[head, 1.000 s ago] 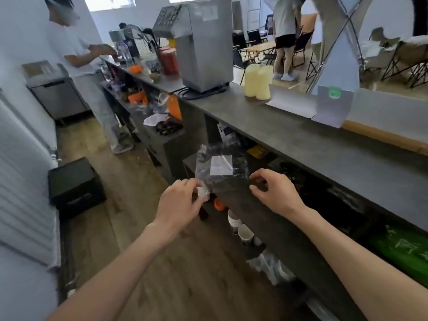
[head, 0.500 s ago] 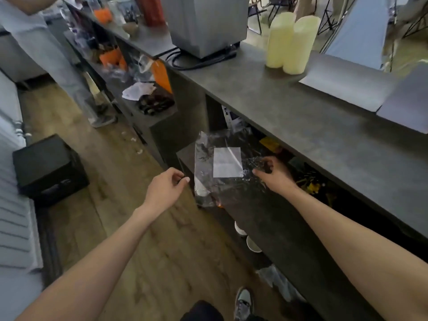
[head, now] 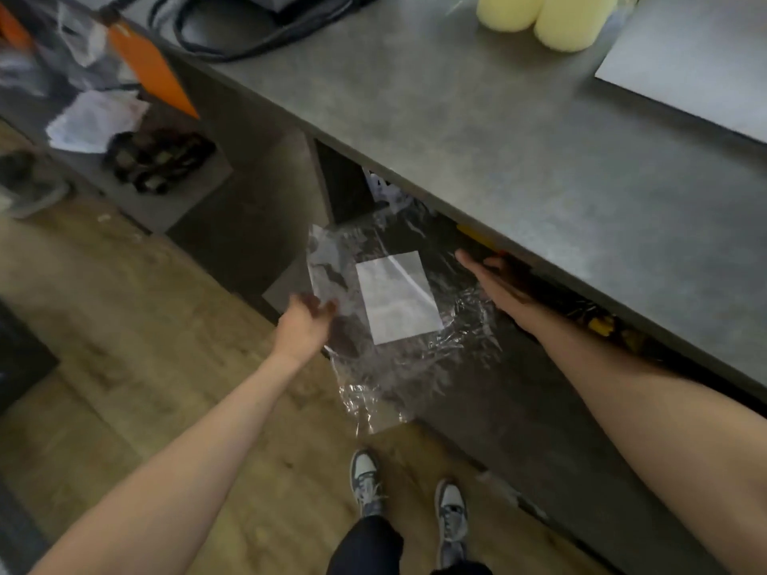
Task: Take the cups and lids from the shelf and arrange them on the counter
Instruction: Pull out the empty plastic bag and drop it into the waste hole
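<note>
Two hands are held beside the clear bag (head: 398, 302) so it can be slid out: right hand (head: 494, 282) open, left hand (head: 305, 321) too blurry to tell.

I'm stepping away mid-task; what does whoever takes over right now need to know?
Left hand: at the left edge of the clear bag, grip unclear.
Right hand: fingers straight, along the bag's right side, under the counter edge.
The bag is below the counter top, not yet on it.
Two pale yellow stacks stand on the counter.
Left: lift the bag up, arrange its contents.
</note>
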